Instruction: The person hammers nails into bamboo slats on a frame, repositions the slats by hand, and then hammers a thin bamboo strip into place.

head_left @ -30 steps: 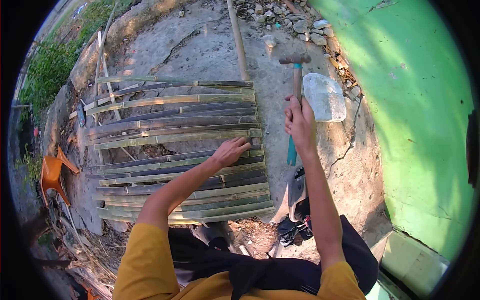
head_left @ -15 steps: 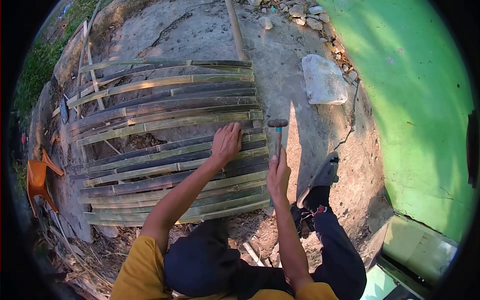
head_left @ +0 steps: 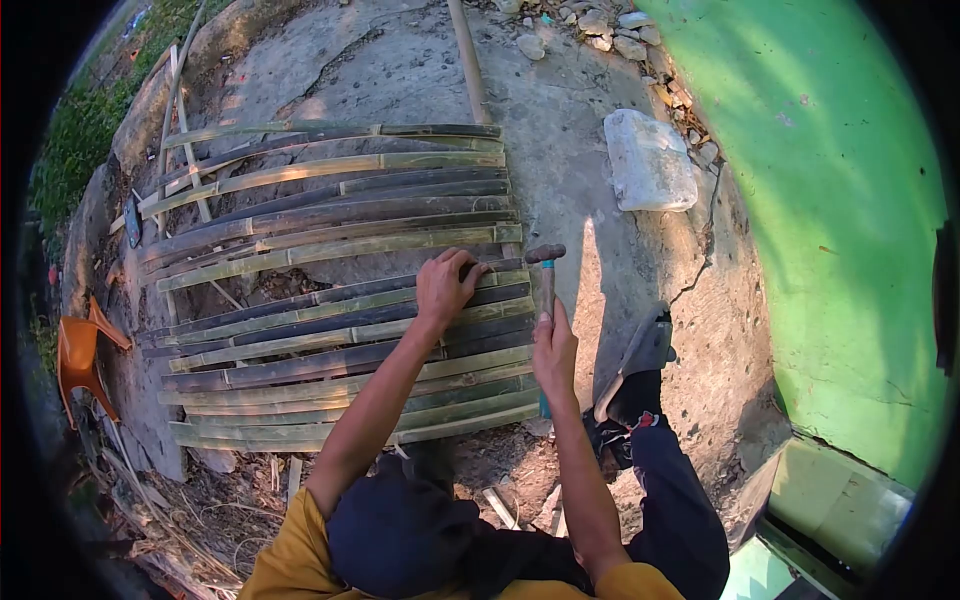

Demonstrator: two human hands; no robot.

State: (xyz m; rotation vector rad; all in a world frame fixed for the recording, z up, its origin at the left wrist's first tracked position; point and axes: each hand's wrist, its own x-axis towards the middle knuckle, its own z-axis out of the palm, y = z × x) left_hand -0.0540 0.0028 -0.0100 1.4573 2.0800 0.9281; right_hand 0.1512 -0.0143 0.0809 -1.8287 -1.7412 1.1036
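Down and toward me comes the hammer with a dark metal head and a wood and blue-green handle [head_left: 547, 290]; one second back it was up by the white blocky slab [head_left: 650, 165]. Since the last look, its head has slid a little closer to my left fingers, and those fingers have turned more to the right.

My right hand [head_left: 555, 355] is closed tight around the hammer's handle. The hammer's head sits just to the right of my left fingers, near the ends of the long green and black bamboo strips [head_left: 340, 293].

My left hand [head_left: 443, 292] lies on the bamboo strips, close to their right ends, with the fingers bent. I can't tell if they pinch something small. The bamboo strips run side by side under my left hand and far out to its left. Just ahead of it is a wide gap between two of them.

Ahead of my left fingers, a long round brown pole [head_left: 468, 60] reaches the farthest strips. The white blocky slab is ahead of my right hand and off to the right, on the rough gray ground [head_left: 560, 110]. Small gray stones [head_left: 627, 45] lie farther ahead. A bright green wall [head_left: 830, 200] is well off to the right of my right hand. Far left of my left hand is an orange plastic chair [head_left: 78, 350].
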